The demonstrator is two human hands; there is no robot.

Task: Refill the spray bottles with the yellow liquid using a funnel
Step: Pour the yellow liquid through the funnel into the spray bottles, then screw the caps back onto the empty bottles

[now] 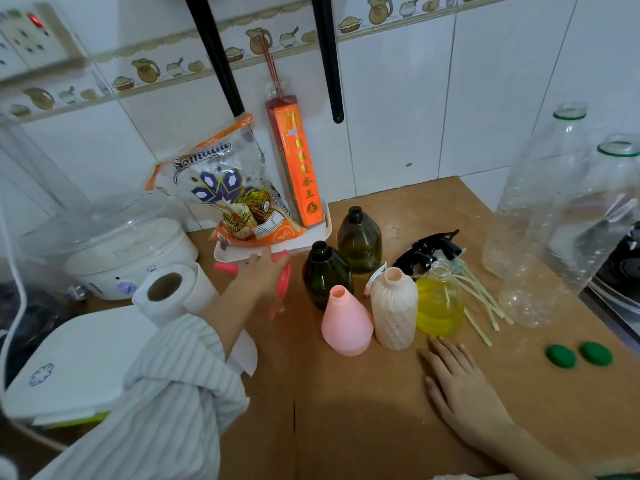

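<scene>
A wooden table set against a white tiled wall, seen from above by a person working at it. Near the middle stand five uncapped spray bottles in a tight cluster: two dark green bottles at the far side, a pink cone-shaped bottle at the near left, a pale ribbed bottle beside it, and a clear bottle on the right about half full of yellow liquid. Just behind the clear bottle lie black spray heads with pale dip tubes trailing to the right.

The left hand, in a striped sleeve, reaches to the far left of the bottles and is closed around a pink funnel; the funnel's rim shows to the right of the fingers and its spout pokes out on their left side. The grip itself is blurred.

The right hand lies flat on the table, fingers straight and spread, holding nothing; its fingertips sit just near of the clear bottle without touching it.

Two large empty plastic bottles stand at the right, with two green caps on the table near them. At the far left are a white tray holding a rice bag, a paper roll, and a white cooker.
</scene>
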